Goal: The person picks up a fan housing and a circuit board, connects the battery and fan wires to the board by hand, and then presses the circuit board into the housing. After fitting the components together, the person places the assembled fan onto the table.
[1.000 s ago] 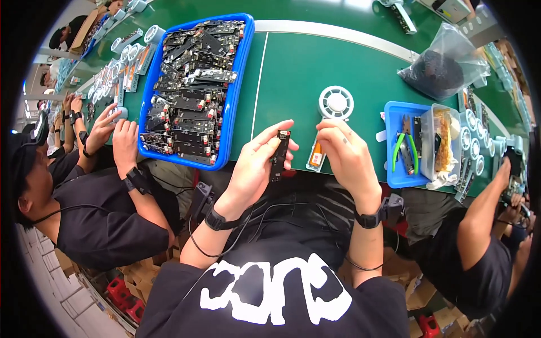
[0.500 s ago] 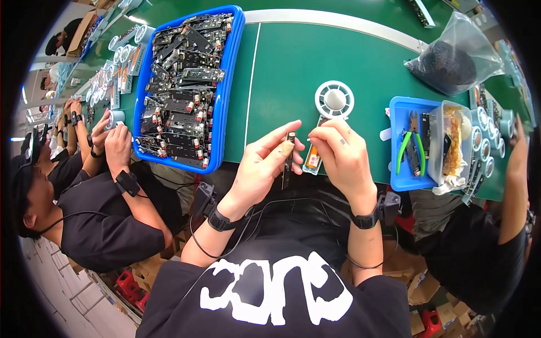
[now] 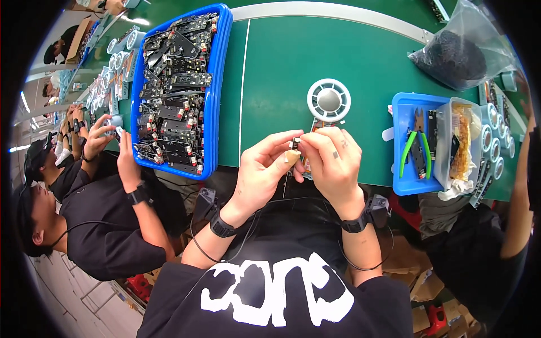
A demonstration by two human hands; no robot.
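Note:
My left hand [image 3: 264, 170] pinches a narrow black circuit board [image 3: 295, 143] between thumb and fingers, its upper end showing. A tan cover [image 3: 291, 156] wraps the left thumb tip. My right hand [image 3: 333, 163] is closed, fingertips pressed together right against the board's upper end; whatever they grip is too small or too hidden to make out. Just beyond the hands lies a pale round fan-like part [image 3: 328, 100] with a spoked rim and grey centre. Its handle section runs back under my right hand and is mostly covered.
At left stands a blue tray [image 3: 224, 62] heaped with circuit boards. On the right, a blue bin [image 3: 399, 146] holds green-handled pliers [image 3: 407, 151] beside a clear plastic box [image 3: 441, 141]. A clear bag [image 3: 459, 59] of dark material lies behind. Co-workers sit on both sides.
My right hand has come in to my left hand and now touches the circuit board's upper end. The board sits lower between the fingers, more covered. The view has shifted slightly.

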